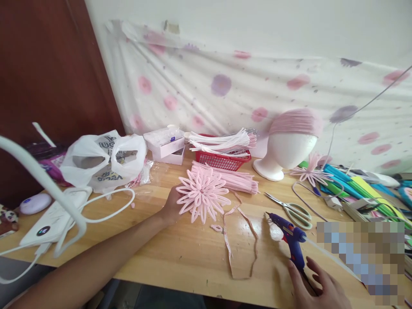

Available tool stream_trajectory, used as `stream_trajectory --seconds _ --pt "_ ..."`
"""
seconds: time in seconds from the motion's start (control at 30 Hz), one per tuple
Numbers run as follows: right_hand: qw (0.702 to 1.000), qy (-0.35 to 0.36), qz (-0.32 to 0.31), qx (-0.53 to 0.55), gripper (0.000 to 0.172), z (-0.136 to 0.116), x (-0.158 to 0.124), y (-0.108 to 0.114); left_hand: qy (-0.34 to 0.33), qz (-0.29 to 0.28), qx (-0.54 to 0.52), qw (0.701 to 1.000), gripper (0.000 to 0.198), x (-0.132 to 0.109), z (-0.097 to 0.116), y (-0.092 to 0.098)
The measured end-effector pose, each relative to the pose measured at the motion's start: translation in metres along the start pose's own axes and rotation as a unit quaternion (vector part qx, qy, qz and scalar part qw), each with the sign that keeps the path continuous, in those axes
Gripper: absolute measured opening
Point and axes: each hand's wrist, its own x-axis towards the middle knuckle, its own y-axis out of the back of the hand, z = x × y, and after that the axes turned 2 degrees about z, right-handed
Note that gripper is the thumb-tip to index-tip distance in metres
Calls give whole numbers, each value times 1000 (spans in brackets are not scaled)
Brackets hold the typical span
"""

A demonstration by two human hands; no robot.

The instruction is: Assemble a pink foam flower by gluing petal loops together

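Note:
A large pink pipe-cleaner flower [202,192] with many looped petals is held up by my left hand [171,205], whose fingers are mostly hidden behind it. At the lower right, my right hand [317,285] is beside the handle of a blue glue gun [291,238], with thumb and fingers apart. The gun's nozzle points up and left, and a clear glue stick comes out of its back. One small pink loop [216,228] lies on the table below the flower. A thin pink measuring tape [228,242] lies in a loose loop between flower and gun.
Scissors [294,210] lie behind the glue gun. Pink pipe cleaners [238,180] lie before a red basket [222,161] of white ones. A foam head [283,152] stands at the back right. Plastic bag [104,161], white power bank [53,221] and cables are at left.

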Motion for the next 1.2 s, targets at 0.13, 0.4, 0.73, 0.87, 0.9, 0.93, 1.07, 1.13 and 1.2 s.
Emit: stream_trajectory --seconds 0.13,0.4,0.73,0.87,0.9,0.93,1.07,1.13,1.2 --pt "999 -12 -29 12 79 -21 9 5 18 4 -15 1000 26 -2 -4 2" --pt "995 5 -97 17 64 -55 25 16 20 4 -31 999 25 -2 -7 3" --pt "995 -1 -84 53 57 -55 39 10 18 -5 -16 1000 25 -1 -9 4" --pt "983 -2 -28 181 64 -67 18 23 22 -5 -9 1000 27 -2 -7 4" --pt "976 16 -20 215 62 -73 10 27 19 -5 -1 1000 26 -3 -7 4" --pt "969 40 -22 244 59 -81 2 31 14 -4 11 1000 24 -3 -6 4" --pt "933 170 -96 303 40 -118 -32 39 12 20 37 999 20 -2 -2 -1" --pt "919 221 -118 305 35 -137 -45 38 20 26 25 999 23 -2 0 -3" --pt "912 261 -99 300 30 -153 -54 34 13 24 24 999 24 -2 -1 -3"
